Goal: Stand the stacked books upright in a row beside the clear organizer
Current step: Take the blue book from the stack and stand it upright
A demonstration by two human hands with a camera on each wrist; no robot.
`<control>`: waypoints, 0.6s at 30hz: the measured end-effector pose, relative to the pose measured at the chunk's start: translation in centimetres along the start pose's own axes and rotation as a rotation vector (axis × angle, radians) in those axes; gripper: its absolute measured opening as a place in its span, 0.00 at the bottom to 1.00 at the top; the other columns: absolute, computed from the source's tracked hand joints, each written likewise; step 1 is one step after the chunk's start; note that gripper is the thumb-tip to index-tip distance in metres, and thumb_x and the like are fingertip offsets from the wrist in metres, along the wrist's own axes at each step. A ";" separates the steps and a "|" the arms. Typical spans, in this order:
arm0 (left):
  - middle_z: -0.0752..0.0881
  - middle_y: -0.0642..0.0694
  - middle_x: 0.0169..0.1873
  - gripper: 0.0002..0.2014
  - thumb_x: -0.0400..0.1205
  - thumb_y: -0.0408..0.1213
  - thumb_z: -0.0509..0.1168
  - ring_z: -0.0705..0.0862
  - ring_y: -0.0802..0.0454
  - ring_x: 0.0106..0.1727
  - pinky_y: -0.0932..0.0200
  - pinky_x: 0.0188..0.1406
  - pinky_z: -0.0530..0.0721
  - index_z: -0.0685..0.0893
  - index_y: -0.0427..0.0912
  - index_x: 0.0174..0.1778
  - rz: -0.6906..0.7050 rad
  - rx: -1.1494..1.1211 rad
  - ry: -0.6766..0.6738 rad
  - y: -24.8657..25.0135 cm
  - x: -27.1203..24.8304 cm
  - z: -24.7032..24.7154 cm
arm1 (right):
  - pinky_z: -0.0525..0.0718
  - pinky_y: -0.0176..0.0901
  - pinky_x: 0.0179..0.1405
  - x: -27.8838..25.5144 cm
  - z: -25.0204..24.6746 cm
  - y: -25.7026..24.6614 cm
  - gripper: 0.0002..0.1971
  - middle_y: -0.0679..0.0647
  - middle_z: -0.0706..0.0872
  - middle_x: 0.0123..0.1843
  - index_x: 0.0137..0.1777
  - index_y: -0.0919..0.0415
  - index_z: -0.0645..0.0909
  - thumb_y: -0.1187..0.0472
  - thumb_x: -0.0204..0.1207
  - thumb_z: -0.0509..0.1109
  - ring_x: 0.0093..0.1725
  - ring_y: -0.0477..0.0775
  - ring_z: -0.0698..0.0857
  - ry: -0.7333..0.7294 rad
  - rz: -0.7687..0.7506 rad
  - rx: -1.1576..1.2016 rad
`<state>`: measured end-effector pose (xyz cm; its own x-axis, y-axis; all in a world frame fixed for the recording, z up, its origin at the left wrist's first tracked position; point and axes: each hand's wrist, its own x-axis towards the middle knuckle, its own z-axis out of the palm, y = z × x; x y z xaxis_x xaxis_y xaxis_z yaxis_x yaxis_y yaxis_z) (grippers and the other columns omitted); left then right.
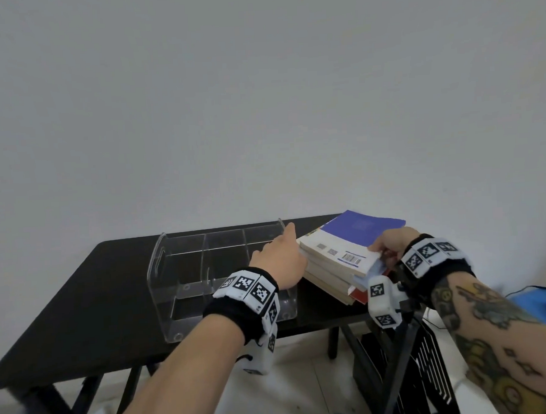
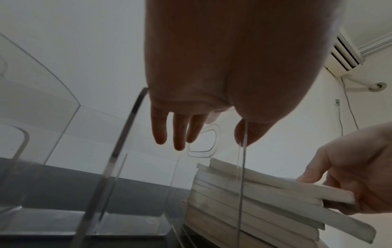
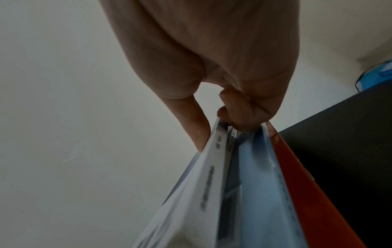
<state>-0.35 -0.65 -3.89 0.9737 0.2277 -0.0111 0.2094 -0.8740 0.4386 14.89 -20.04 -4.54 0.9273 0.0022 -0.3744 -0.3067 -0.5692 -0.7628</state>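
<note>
Books (image 1: 337,260) lie flat in a stack on the counter (image 1: 80,299), just right of the clear organizer (image 1: 179,262), spines toward the near-right corner. Right hand (image 1: 390,245) is nearer: thumb on top, fingers curled under the top few at that corner. Left hand (image 1: 281,260), fingers straight & loose, holds nothing, resting at the organizer's right wall by the stack's left edge. Tipping upright likely pivots on the left edge.

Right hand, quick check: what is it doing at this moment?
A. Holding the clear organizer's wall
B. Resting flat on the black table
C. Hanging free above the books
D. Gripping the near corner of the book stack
D: the right hand has its thumb on the top cover and fingers curled under the upper books, apart from the clear organizer.
</note>
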 end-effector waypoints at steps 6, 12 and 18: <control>0.51 0.37 0.85 0.41 0.84 0.49 0.60 0.59 0.35 0.82 0.37 0.77 0.63 0.41 0.44 0.86 0.014 0.004 0.012 -0.1 -0.6 -0.5 | 0.65 0.36 0.19 -4.5 0.5 -2.4 0.11 0.59 0.78 0.20 0.27 0.64 0.72 0.65 0.70 0.64 0.17 0.52 0.68 0.157 -0.247 0.222; 0.56 0.41 0.84 0.47 0.80 0.55 0.66 0.60 0.40 0.82 0.39 0.77 0.63 0.46 0.43 0.86 0.067 -0.089 0.109 -0.5 -1.5 -1.6 | 0.85 0.47 0.24 -9.0 2.2 -5.8 0.08 0.61 0.85 0.27 0.43 0.68 0.77 0.62 0.74 0.62 0.19 0.58 0.81 0.314 -0.585 0.173; 0.59 0.48 0.84 0.55 0.72 0.54 0.75 0.61 0.48 0.82 0.40 0.80 0.63 0.41 0.53 0.86 0.149 -0.326 0.286 -1.9 -2.2 -2.2 | 0.90 0.58 0.34 -14.8 5.2 -6.2 0.09 0.51 0.87 0.37 0.46 0.54 0.75 0.56 0.67 0.67 0.33 0.62 0.88 0.386 -0.903 0.288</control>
<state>-3.09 1.44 -2.74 0.9172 0.2594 0.3023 -0.0150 -0.7359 0.6770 2.00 -12.20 2.98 0.8280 0.0389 0.5593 0.5480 -0.2672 -0.7927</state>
